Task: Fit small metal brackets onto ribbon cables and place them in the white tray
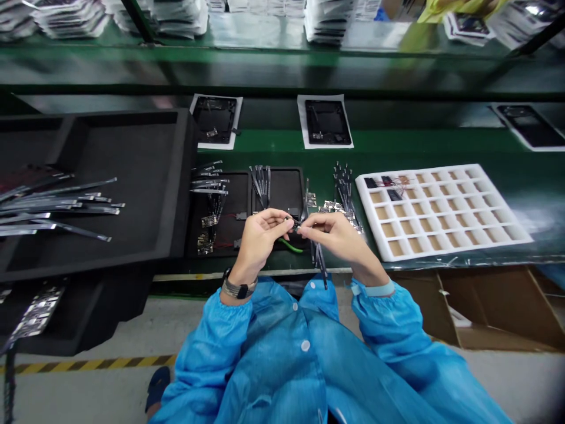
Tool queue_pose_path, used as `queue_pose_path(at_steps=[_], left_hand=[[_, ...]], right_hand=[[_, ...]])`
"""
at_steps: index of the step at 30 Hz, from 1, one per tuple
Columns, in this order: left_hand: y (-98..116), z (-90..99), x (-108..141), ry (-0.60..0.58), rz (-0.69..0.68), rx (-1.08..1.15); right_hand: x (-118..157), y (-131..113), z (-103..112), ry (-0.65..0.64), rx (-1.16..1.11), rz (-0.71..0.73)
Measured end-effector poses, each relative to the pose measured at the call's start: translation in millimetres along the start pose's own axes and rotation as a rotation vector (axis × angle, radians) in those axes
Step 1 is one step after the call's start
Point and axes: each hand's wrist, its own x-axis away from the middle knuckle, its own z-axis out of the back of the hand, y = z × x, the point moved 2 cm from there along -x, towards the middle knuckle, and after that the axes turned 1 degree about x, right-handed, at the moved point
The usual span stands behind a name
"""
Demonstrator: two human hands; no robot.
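Note:
In the middle of the view my left hand (261, 238) and my right hand (338, 237) meet in front of the bench's near edge. Both pinch a small circuit board (294, 223) between thumb and fingertips, largely covered by the fingers. Dark flat ribbon cables (318, 262) hang below my right hand; I cannot tell whether they join the held piece. Under my hands lies a thin green curved strip (291, 246). Beyond it a black tray (282, 179) carries bundled flat cables (261, 184) and small boards (207, 238). More boards with cables (343, 185) lie right of it.
A large black foam tray (145, 147) with flat cables takes the left side. On the right sits a white compartment tray (445, 212) holding several small dark parts. Tablet-like housings (326, 121) on white sheets line the back, below a shelf (256, 35). An opened cardboard box (494, 306) stands below.

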Motion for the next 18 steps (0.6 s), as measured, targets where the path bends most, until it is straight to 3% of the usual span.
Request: queue_pose_path(at_steps=[18], left_hand=[[-2.8, 3.9, -0.9, -0.027, 0.05, 0.008]], right_hand=[[-6.9, 5.1, 3.7, -0.135, -0.09, -0.078]])
